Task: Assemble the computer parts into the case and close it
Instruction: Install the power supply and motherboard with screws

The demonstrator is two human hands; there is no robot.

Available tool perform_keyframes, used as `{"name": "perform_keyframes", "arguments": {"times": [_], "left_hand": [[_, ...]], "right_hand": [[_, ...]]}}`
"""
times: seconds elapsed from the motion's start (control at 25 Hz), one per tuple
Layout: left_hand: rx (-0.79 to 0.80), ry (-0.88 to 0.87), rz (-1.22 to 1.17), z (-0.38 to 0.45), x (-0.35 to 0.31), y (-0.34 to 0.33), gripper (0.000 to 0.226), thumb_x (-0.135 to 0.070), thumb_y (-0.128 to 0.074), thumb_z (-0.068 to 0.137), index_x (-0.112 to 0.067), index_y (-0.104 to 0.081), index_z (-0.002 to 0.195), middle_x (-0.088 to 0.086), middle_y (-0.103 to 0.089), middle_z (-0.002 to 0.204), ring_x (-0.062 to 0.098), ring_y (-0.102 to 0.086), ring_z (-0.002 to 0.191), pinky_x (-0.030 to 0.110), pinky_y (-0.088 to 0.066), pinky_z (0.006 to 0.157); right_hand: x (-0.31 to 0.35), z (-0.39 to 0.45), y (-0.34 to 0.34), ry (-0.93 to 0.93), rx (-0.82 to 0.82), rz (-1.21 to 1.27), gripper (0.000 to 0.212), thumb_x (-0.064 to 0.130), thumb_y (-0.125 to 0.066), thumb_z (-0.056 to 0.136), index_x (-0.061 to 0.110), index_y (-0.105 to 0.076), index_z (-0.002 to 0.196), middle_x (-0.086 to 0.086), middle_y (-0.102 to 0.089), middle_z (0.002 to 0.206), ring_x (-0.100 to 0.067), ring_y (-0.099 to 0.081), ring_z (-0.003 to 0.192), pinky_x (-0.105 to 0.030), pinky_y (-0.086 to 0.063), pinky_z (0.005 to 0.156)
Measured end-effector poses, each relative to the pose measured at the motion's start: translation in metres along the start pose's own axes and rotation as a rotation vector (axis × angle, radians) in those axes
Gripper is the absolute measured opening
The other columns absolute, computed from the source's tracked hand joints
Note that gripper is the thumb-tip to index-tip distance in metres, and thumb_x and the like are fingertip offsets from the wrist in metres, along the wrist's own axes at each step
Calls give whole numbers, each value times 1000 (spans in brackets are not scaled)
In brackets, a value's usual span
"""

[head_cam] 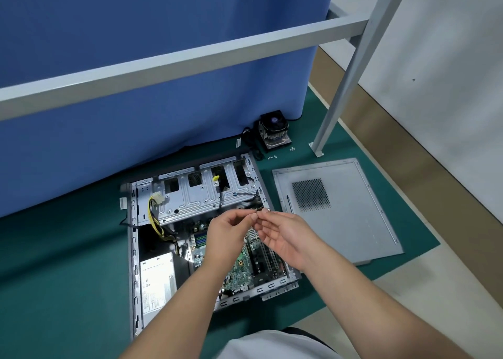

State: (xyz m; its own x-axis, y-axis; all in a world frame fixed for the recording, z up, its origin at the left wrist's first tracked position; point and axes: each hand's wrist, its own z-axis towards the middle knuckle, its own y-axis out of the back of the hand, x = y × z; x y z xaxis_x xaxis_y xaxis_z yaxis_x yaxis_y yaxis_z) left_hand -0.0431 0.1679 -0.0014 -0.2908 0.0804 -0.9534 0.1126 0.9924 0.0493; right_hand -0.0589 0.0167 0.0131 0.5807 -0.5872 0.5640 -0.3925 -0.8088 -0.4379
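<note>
An open computer case (pixel 134 263) lies flat on the green mat, with a green motherboard (pixel 239 271), a power supply (pixel 156 285) and a grey drive cage (pixel 190 195) inside. Both hands hover over the case's right half. My left hand (pixel 227 236) pinches a small dark connector (pixel 258 209) on a thin black cable that runs from the drive cage. My right hand (pixel 283 234) meets it at the fingertips, fingers loosely bent; whether it pinches the connector too is unclear. The grey side panel (pixel 340 217) lies flat to the right of the case. A CPU cooler (pixel 273 131) sits behind.
Small screws (pixel 272 157) lie on the green mat (pixel 68 249) near the cooler. A thin pen-like tool (pixel 290 203) rests on the side panel. A blue curtain (pixel 136 59) hangs behind the case. A grey metal frame leg (pixel 317 146) stands at the mat's back right.
</note>
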Motion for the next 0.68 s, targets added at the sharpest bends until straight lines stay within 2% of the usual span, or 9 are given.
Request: {"name": "perform_keyframes", "arguments": {"times": [0.12,0.24,0.32,0.4,0.44,0.48,0.56,0.6,0.68], "left_hand": [[-45,18,-17,2,-2,-7,7,-16,-76,90,-22,-80,91,-6,-78,89,8,-74,87,13,-54,73],[-108,67,2,6,2,-9,4,-20,-75,91,-21,-78,94,-6,-78,91,11,-72,89,22,-56,80],[-129,121,2,8,6,-8,3,-21,-72,94,-19,-75,95,-4,-77,91,14,-72,89,30,-57,83],[-111,158,-19,6,10,-8,5,-16,-68,97,-16,-73,95,0,-77,89,17,-73,88,33,-58,80],[-103,165,-18,5,12,-6,6,-14,-67,97,-15,-73,95,1,-77,88,18,-73,87,31,-58,78],[-102,171,-14,4,14,-5,7,-13,-68,97,-16,-73,95,1,-77,87,18,-73,86,28,-58,75],[-117,182,-11,4,17,-1,6,-14,-71,94,-19,-75,94,1,-77,86,15,-72,80,25,-56,73],[-123,193,-14,4,18,1,6,-15,-73,93,-19,-76,94,2,-77,86,14,-71,78,25,-56,73],[-119,218,-33,4,20,4,5,-15,-76,90,-19,-77,94,2,-78,85,16,-72,78,26,-58,76]], "right_hand": [[0,0,4,-36,46,27,33,14,-76,85,-2,-74,114,-14,-77,103,-19,-74,89,-27,-60,78],[12,11,17,24,74,-64,32,24,-74,87,4,-77,111,-11,-77,108,-18,-74,94,-27,-59,79],[25,31,38,215,-105,-186,23,25,-72,89,10,-75,106,-9,-76,108,-18,-72,96,-27,-58,79],[32,56,68,316,-433,-423,10,19,-65,97,17,-71,104,-7,-74,111,-23,-68,104,-36,-56,89],[28,68,84,276,-548,-631,14,20,-62,98,18,-69,110,-8,-71,118,-27,-65,110,-38,-53,95],[21,79,99,181,-586,-858,23,23,-62,98,16,-66,119,-10,-66,127,-29,-62,115,-37,-49,99],[1,95,122,-45,-548,-1205,42,28,-63,98,10,-56,135,-15,-57,137,-34,-58,121,-35,-47,99],[-8,100,126,-116,-527,-1302,45,27,-63,97,7,-54,136,-17,-56,137,-35,-59,119,-35,-50,98],[-21,105,126,-143,-514,-1400,43,20,-62,94,5,-53,134,-18,-54,134,-34,-60,116,-35,-53,94]]}}
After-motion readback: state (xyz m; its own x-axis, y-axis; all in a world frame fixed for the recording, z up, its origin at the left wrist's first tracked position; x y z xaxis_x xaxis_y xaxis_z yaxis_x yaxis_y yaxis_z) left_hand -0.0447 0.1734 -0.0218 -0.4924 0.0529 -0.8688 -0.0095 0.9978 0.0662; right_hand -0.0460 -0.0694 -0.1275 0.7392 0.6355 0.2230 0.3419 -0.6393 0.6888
